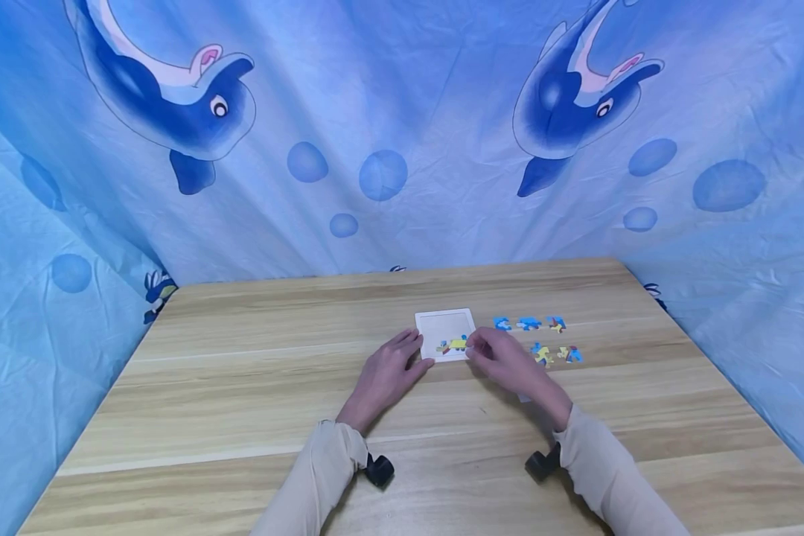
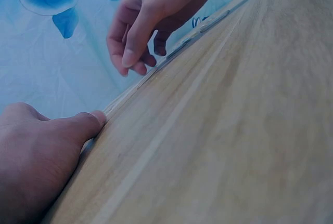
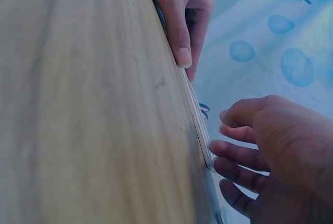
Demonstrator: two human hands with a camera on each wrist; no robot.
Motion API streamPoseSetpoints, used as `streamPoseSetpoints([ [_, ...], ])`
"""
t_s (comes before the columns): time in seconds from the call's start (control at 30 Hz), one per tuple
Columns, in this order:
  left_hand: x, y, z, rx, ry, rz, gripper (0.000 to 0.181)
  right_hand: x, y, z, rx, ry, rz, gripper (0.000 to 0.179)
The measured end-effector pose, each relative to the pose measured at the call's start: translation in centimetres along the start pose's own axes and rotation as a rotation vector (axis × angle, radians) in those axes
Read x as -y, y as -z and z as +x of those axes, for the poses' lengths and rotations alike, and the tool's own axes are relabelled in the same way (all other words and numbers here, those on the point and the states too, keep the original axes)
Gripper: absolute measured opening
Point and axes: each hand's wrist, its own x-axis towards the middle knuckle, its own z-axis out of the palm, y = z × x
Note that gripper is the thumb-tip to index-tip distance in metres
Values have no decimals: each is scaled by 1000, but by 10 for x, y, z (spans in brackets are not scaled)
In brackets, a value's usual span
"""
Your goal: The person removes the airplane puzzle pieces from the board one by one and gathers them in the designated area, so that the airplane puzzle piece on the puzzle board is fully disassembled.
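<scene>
A small white-rimmed puzzle tray [image 1: 445,311] lies on the wooden table with a few joined yellow, blue and red jigsaw pieces [image 1: 457,344] along its near side. My left hand [image 1: 386,376] rests at the tray's near left corner, thumb along the near edge and fingers stretched along the left side. Over the near right corner hovers my right hand [image 1: 505,361], its fingers loosely bent. In the right wrist view, the right hand [image 3: 281,151] shows gaps between thumb and fingers, with nothing seen held there. The left thumb [image 3: 182,52] touches down at the tray edge.
Loose jigsaw pieces lie right of the tray: blue ones [image 1: 528,324] in the far row, a yellow and blue one [image 1: 542,354] and others [image 1: 572,354] nearer. A pale scrap [image 1: 524,398] shows beneath the right wrist. A blue dolphin curtain [image 1: 388,97] hangs behind the table [image 1: 241,402].
</scene>
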Motion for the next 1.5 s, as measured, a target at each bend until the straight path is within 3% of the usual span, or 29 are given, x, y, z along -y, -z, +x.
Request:
streamPoseSetpoints([
  [0.47,0,0,0,0,-10,6,54,1,-12,15,-33,66,-115,10],
  [0.9,1,0,1,2,-15,9,54,6,-22,22,1,80,-264,20],
  [1.5,0,0,1,-2,-22,0,53,6,-25,24,23,93,-279,17],
])
